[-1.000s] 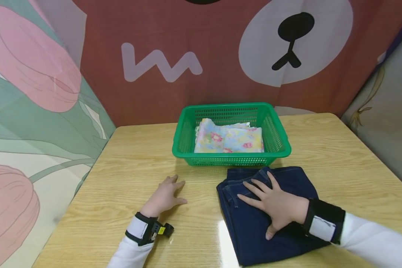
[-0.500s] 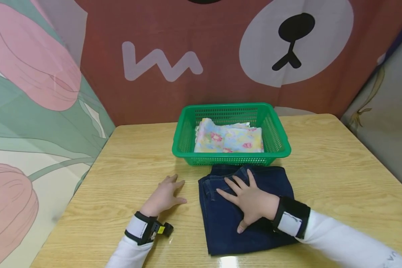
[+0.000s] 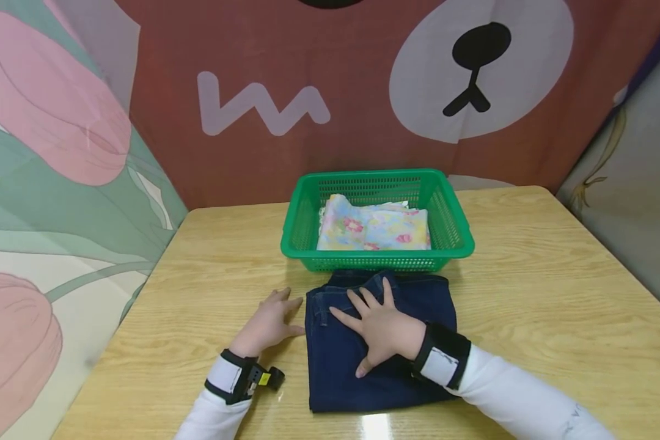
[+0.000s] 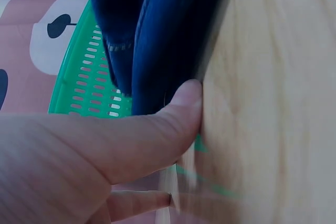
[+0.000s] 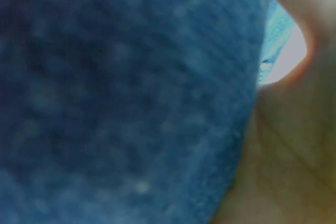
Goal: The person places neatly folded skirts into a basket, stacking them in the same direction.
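Folded dark blue jeans [image 3: 341,373] lie on the table just in front of the green basket. Spread fingers and palm of my right hand [image 3: 387,333] rest flat on top of them. In the right wrist view the denim [image 5: 121,93] fills most of the picture beside the hand [image 5: 294,145]. My left hand [image 3: 269,321] rests on the table with relaxed fingers, its thumb tip right at the jeans' left edge. The left wrist view shows the thumb [image 4: 181,108] close against the folded layers of denim [image 4: 168,35].
The green plastic basket [image 3: 379,263] stands at the back middle of the wooden table [image 3: 528,293]. Inside it lies folded floral cloth [image 3: 374,229] in pale yellow, blue and pink. Printed fabric with a bear face [image 3: 253,165] hangs behind the table.
My right hand has slid the jeans leftward across the table, up to the left hand, and they lie straighter now. The left hand and the basket have stayed in place.
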`<state>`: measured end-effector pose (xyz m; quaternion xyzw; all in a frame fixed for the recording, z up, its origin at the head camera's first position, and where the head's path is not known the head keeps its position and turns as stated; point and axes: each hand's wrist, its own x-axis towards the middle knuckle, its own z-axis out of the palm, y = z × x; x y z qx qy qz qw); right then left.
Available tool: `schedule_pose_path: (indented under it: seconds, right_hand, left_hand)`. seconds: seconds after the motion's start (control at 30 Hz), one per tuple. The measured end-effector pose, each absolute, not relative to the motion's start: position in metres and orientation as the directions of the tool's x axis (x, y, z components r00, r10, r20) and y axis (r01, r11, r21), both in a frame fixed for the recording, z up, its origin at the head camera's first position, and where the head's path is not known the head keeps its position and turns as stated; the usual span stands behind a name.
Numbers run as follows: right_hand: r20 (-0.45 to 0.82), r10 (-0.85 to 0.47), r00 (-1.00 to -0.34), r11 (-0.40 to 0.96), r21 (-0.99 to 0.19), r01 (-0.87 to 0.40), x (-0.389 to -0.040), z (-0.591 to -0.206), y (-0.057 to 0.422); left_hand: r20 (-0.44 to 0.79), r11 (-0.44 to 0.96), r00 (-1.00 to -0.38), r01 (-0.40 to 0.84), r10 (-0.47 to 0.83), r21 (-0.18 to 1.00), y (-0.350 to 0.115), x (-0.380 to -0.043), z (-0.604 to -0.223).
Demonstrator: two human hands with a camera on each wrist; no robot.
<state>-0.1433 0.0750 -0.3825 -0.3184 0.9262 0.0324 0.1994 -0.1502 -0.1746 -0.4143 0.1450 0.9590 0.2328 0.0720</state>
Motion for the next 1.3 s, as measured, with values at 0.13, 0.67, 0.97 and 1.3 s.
schedule_pose_path:
  seconds: [0.13,0.67,0.97,1.3]
  right_hand:
    - [-0.387,-0.575,-0.721,0.801,-0.087,-0.592,-0.144,-0.381,0.068]
    - [-0.187,-0.783,-0.593,0.581,-0.558,-0.592,-0.156,-0.337,0.128]
    - [-0.077,-0.666,-0.742,0.591,-0.661,-0.462,-0.148,-0.360,0.187]
    - [-0.060,-0.360,-0.931,0.702,-0.675,-0.228,-0.150,-0.392,0.212]
  left_hand:
    - [-0.079,0.850,-0.946,0.243,0.314,0.467,-0.175,-0.149,-0.416]
    - [-0.059,0.845,-0.941,0.271,0.333,0.461,-0.177,-0.150,-0.416]
    - [-0.059,0.852,-0.943,0.269,0.329,0.449,-0.179,-0.150,-0.416]
    - [-0.009,0.851,-0.961,0.240,0.276,0.468,-0.174,-0.148,-0.422]
